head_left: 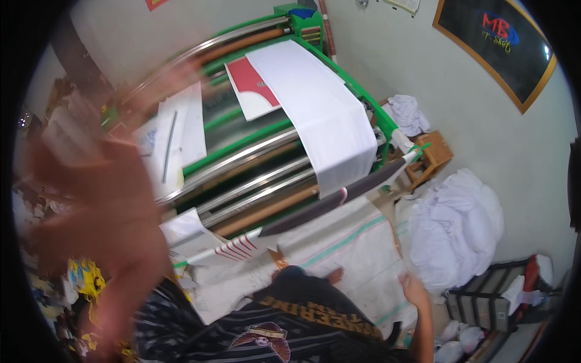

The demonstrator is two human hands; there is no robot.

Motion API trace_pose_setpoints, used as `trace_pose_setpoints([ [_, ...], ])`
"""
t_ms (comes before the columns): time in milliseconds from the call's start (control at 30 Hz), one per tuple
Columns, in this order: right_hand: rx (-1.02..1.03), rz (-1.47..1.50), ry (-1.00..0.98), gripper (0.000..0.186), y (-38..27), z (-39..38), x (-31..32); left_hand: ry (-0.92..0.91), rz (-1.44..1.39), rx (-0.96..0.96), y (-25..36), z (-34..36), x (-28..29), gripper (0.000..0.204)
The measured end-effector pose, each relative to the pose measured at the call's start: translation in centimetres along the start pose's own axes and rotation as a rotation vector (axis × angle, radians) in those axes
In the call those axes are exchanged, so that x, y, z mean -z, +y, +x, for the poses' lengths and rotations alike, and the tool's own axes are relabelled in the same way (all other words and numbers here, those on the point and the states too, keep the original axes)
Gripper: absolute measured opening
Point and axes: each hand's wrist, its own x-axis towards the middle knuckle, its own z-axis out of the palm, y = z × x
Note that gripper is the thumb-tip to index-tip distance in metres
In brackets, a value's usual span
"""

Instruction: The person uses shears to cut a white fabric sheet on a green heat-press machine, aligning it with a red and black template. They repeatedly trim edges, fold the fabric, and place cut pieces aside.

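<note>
My left hand (100, 199) is raised close to the camera at the left, badly smeared by motion, so its fingers cannot be made out. Low on the right, my right hand (414, 290) hangs above the pale woven sheet, fingers loosely apart with nothing visible in them. Ahead stands a green-framed roller machine (242, 136). Over its right side drapes a long white cloth (321, 109), beside a red and white panel (254, 91). White sheets (187, 127) lie on its left side, partly behind a skin-coloured blur. A dark roll (296, 215) runs along the near edge.
A woven sheet (369, 242) with green stripes covers the floor. To the right lie a large white cloth bundle (454, 230), a wooden stool (433, 157) and a striped grey box (490, 296). Yellow items (88, 278) are cluttered at lower left. A framed blackboard (502, 48) hangs on the wall.
</note>
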Motion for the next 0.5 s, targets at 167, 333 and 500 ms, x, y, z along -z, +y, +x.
trace_pose_setpoints([
  [167, 0.198, -0.228, -0.772, 0.049, 13.5, 3.1, -12.7, 0.323, -0.324, 1.081, -2.6, -13.6, -22.2, 0.035],
  [333, 0.166, 0.171, -0.255, 0.042, 4.2, 4.6, 0.6, -0.272, -0.607, 1.502, 0.2, -28.4, -47.5, 0.038],
  [500, 0.724, 0.848, -0.286, 0.037, -7.1, 5.8, 16.8, -0.889, -0.478, 1.013, -2.2, -27.4, -57.8, 0.06],
])
